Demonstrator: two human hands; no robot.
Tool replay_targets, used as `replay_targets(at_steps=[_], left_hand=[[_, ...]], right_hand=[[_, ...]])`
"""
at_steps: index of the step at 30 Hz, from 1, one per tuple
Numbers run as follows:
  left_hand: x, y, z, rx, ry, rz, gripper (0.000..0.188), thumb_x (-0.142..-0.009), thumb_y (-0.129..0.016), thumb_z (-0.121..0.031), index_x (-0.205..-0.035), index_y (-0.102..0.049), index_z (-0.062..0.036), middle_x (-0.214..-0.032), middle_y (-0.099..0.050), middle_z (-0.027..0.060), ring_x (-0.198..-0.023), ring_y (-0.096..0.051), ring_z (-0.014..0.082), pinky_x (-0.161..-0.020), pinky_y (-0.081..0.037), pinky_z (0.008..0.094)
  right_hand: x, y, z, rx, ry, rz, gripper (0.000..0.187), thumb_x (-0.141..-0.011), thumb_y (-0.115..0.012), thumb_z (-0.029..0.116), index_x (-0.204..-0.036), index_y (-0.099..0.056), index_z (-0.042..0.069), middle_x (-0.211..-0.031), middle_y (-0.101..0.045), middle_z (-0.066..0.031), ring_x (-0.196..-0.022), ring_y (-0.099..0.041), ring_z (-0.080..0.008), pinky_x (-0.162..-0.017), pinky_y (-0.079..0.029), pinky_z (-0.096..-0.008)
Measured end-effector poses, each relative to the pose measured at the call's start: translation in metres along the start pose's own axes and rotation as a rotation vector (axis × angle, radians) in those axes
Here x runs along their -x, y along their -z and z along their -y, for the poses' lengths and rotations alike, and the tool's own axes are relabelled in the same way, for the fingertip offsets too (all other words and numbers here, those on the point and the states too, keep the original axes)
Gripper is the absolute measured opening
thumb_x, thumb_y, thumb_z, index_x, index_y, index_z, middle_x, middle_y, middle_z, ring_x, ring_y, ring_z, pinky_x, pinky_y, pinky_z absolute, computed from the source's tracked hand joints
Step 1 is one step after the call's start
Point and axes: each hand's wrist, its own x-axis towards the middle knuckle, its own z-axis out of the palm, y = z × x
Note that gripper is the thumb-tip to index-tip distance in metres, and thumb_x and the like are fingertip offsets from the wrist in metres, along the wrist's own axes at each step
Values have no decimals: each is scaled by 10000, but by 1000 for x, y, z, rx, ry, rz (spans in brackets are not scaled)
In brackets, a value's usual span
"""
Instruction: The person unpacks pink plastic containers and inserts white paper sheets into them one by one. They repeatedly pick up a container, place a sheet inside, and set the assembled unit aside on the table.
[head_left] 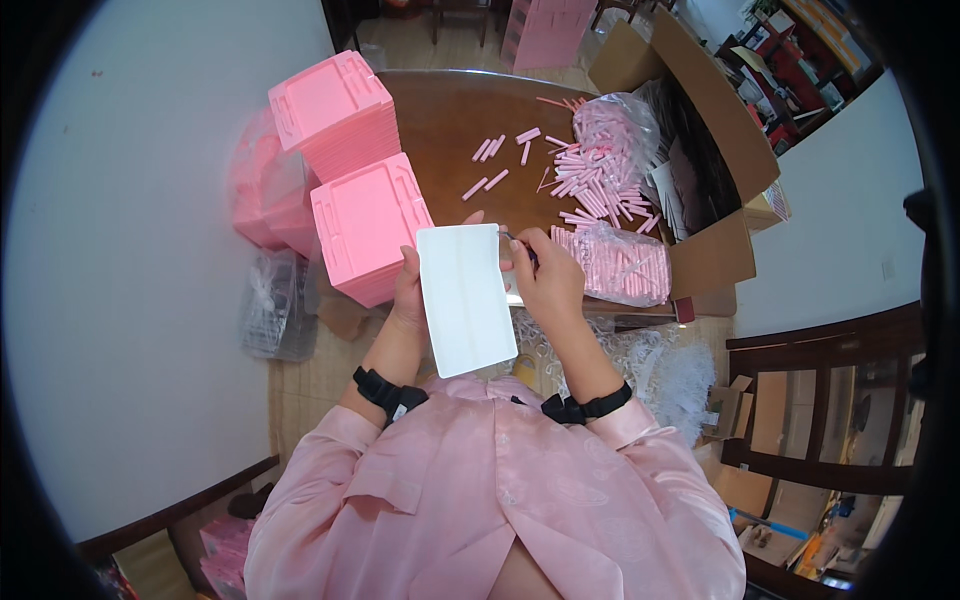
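Observation:
A white flat rectangular panel (pixel 466 300) with rounded corners is held up in front of my body. My left hand (pixel 408 290) grips it by its left edge, the thumb at the side and the other fingers mostly hidden behind. At the panel's upper right corner, my right hand (pixel 550 280) is closed round a small dark-handled tool (pixel 531 254). Its thin tip is close to the panel's edge; whether it touches cannot be seen, and the tool's kind is too small to make out.
Two stacks of pink moulded trays (pixel 368 222) stand at the left of the brown table (pixel 440 125). Many pink sticks (pixel 592 185) lie loose on the right, with a clear bag of them (pixel 625 265) nearby. An open cardboard box (pixel 715 120) sits at the far right.

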Motion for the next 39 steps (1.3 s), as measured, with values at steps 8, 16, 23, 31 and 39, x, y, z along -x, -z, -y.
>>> replay_targets(at_steps=[8, 16, 23, 31, 39], left_hand=[[-11, -13, 12, 5, -99, -66, 1152, -843, -494, -846, -1603, -206, -29, -1547, -396, 259, -1288, -566, 429, -1025, -527, 549], [-11, -5, -4, -56, -274, -201, 1066, -852, -511, -823, -1580, -311, -70, -1497, -485, 204, -1240, -606, 368, -1000, -551, 499], [-15, -3, -11, -399, -305, -308, 1147, -766, -809, -621, -1616, -232, -109, -1438, -499, 127, -1226, -576, 257, -985, -535, 377], [-56, -17, 55, -1626, 37, -139, 1120, -679, -906, -371, -1571, -320, -31, -1511, -419, 223, -1404, -426, 359, -1175, -339, 423], [-54, -5, 101, -1634, 205, -79, 1123, -665, -886, -419, -1549, -336, 3, -1494, -436, 266, -1394, -426, 410, -1161, -351, 457]], right_hand=[[-19, 25, -9, -60, 181, 218, 111, -928, -645, 222, -917, -668, 113, -799, -680, -120, -789, -676, -330, -660, -502, -456], [19, 72, -142, -101, 225, 573, 171, -899, -651, 233, -914, -716, 76, -868, -702, -134, -773, -680, -339, -684, -525, -436], [48, 68, -250, 818, 74, 1326, 394, -837, -739, 422, -1057, -779, 97, -1096, -734, -183, -1065, -694, -338, -900, -555, -459], [-41, 29, -149, -770, -520, 800, 287, -927, -698, 261, -893, -737, -22, -742, -703, -60, -581, -568, -107, -523, -431, -270], [-25, 15, -167, -654, -593, 767, 261, -913, -713, 205, -892, -742, -54, -799, -711, -70, -721, -630, -138, -672, -497, -298]])
